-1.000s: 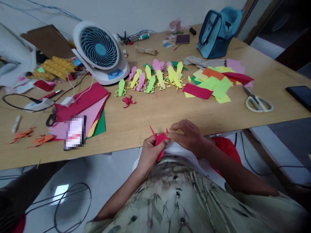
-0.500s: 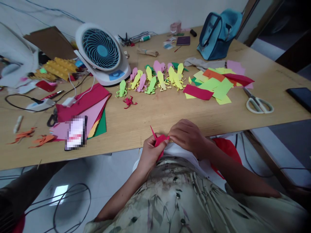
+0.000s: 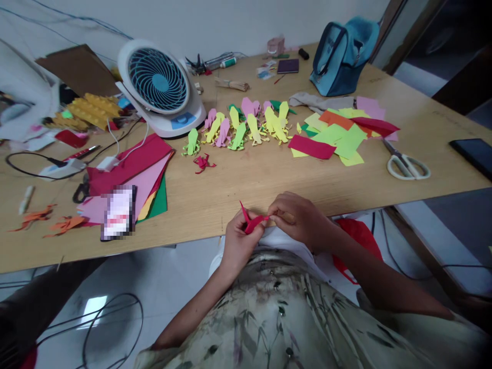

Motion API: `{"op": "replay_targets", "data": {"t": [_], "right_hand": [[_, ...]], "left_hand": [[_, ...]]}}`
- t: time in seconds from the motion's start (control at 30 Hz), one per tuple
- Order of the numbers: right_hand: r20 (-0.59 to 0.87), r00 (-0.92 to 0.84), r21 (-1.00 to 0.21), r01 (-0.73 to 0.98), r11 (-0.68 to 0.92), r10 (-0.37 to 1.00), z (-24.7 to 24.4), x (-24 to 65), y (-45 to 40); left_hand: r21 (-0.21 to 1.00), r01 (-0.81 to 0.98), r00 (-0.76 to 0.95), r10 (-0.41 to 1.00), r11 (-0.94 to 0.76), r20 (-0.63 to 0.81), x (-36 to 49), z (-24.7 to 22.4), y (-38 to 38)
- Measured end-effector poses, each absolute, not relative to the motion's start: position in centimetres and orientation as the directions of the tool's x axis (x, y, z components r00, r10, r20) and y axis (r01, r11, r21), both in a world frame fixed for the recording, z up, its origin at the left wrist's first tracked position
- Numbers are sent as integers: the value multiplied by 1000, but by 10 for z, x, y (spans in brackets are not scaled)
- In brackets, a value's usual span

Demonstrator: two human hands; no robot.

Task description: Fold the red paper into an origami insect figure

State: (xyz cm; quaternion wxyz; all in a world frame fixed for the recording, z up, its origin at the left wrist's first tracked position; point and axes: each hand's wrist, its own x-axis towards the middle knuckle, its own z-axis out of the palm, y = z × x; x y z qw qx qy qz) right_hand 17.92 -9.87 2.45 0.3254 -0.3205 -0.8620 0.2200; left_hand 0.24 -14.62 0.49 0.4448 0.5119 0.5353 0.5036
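Observation:
A folded red paper piece is held over the table's front edge, one thin point sticking up at its left. My left hand grips its body between thumb and fingers. At its right end, my right hand pinches a narrow red tip. Several folded paper figures in yellow, pink and green stand in a group beyond my hands. A small red folded figure lies in front of them.
White-handled scissors and coloured paper pieces lie to the right. A fan, paper sheets, a phone and orange figures are on the left. A blue bag stands at the back right.
The red paper is tilted flatter, with less of it showing below my left hand. My right hand's fingers have shifted and curl more around the tip. The view has moved slightly.

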Motion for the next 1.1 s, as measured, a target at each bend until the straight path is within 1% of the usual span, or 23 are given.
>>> {"op": "replay_targets", "data": {"t": [0.17,0.3,0.4,0.57,0.7,0.87,0.97,1.03,1.1], "right_hand": [[417,-548,-624,408,667,725,25,178,-99],[466,-504,-643,371,670,727,22,176,-102],[508,-451,-654,351,670,733,18,173,-106],[444,-349,-755,350,554,825,9,167,-113],[414,-339,-788,332,519,845,7,167,-116],[398,-339,-798,330,504,852,7,166,-116],[420,-317,-784,345,516,850,6,164,-117],[444,-312,-762,362,537,840,6,163,-117],[469,-314,-735,379,562,826,5,162,-117]], "left_hand": [[997,76,-77,996,-29,35,2,4,-145],[999,30,-66,998,-18,20,2,2,-146],[999,26,-89,995,-37,39,3,1,-145],[993,92,-133,988,-71,83,6,2,-144],[985,145,-139,984,-89,110,6,1,-145],[961,232,-157,969,-153,193,5,-1,-146],[937,287,-159,954,-201,253,7,-1,-146],[936,290,-162,954,-199,253,7,-2,-147],[950,259,-161,962,-174,220,7,-3,-147]]}}
